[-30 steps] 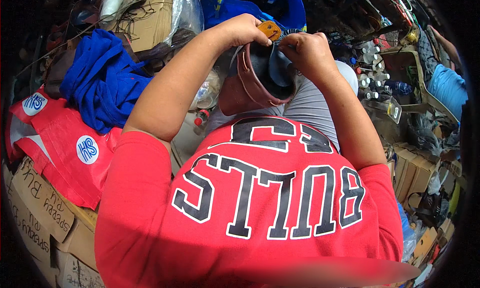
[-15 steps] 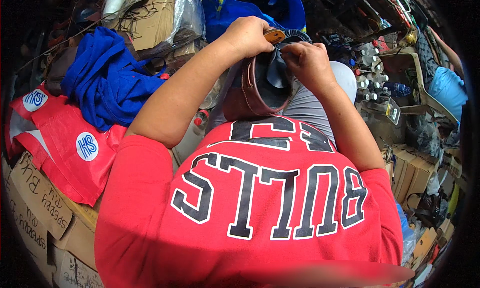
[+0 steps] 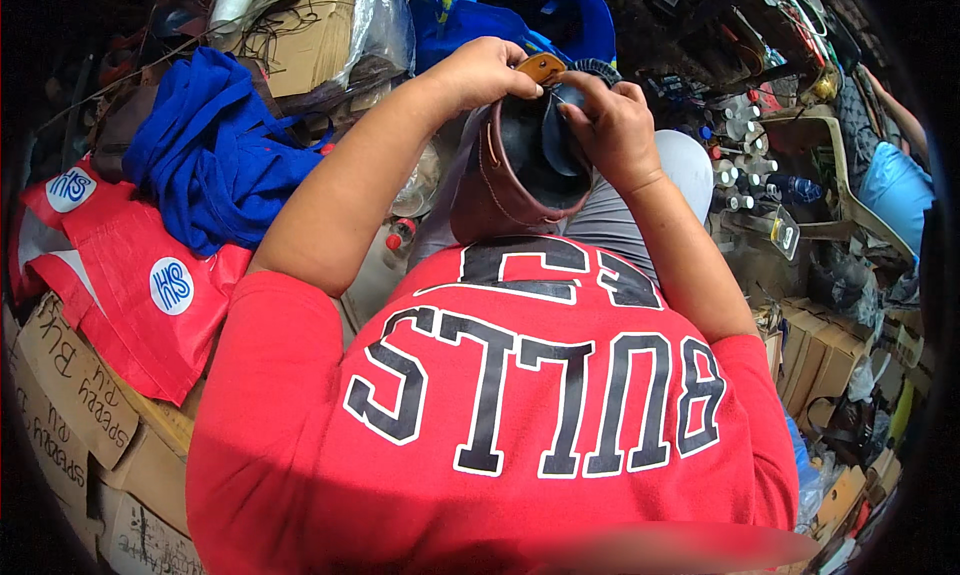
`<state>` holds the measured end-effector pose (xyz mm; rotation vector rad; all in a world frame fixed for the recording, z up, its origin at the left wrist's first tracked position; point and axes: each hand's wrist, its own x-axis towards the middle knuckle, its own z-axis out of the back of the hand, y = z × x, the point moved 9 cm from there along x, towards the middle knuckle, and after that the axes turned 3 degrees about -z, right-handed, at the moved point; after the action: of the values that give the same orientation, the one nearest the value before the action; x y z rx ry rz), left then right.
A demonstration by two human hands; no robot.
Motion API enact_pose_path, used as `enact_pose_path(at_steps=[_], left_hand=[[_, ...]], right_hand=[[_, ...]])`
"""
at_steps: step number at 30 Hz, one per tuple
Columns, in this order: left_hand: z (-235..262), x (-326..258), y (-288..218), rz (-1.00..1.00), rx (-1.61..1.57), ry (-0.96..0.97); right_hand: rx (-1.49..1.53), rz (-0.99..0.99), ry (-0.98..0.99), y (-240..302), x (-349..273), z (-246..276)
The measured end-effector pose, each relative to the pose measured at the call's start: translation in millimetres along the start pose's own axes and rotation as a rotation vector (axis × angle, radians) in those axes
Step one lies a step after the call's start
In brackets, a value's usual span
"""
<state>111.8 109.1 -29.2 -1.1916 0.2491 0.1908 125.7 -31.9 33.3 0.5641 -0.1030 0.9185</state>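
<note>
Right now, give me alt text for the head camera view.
A bare left hand grips a tan leather tab at the rim of a dark-lined brown leather piece over gray trousers, the right hand beside it. Blue cloth and red printed fabric lie to the left; plastic bottles cluster to the right.

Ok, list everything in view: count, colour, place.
Leather item: 1, brown, between the hands
Holed tab: 1, tan, left hand
Crumpled cloth: 1, blue, left
Printed bag: 1, red, left
Boxes: several, brown, lower left
Wide bag: 1, blue, top centre
Cylinder: 1, white, upper left
Bottles: many, mostly clear, right
Red-capped bottle: 1, clear, centre left
Cartons: several, brown, right
Curved frame: 1, beige, right
Bundle: 1, light blue, far right
Mixed clutter: uncountable, mostly dark, edges
Trousers: 1, grey, under the item
Shirt: 1, red, lower centre
Left hand: 1, bare, gripping the tab
Right hand: 1, bare, at the item's rim
</note>
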Motion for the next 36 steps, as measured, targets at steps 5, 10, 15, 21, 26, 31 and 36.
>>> enact_pose_path(at_steps=[5,10,15,21,26,31,36], left_hand=[[-11.0,4.3,-0.5,0.009,-0.202,0.183],[-16.3,15.8,22.7,0.112,-0.374,0.192],[-24.1,19.8,26.1,0.184,-0.454,0.192],[-26.5,24.4,31.4,0.198,-0.412,0.133],[-28.6,17.6,16.3,0.133,-0.377,0.142],[-29.6,18.7,4.1,0.059,-0.149,0.162],[-22.1,17.4,-0.1,0.000,-0.071,0.106]], right_hand=[[-0.068,0.254,-0.052,11.5,-6.3,-0.3],[-0.038,0.284,-0.087,12.4,-8.1,2.0],[0.025,0.202,-0.088,3.2,-8.3,-2.6],[0.146,0.069,-0.094,-3.4,-12.9,-3.5],[0.176,-0.002,-0.094,-9.8,-15.8,-6.0],[0.240,-0.054,-0.101,-22.8,-13.6,-9.6],[0.338,-0.304,-0.010,-34.0,-7.4,-9.2]])
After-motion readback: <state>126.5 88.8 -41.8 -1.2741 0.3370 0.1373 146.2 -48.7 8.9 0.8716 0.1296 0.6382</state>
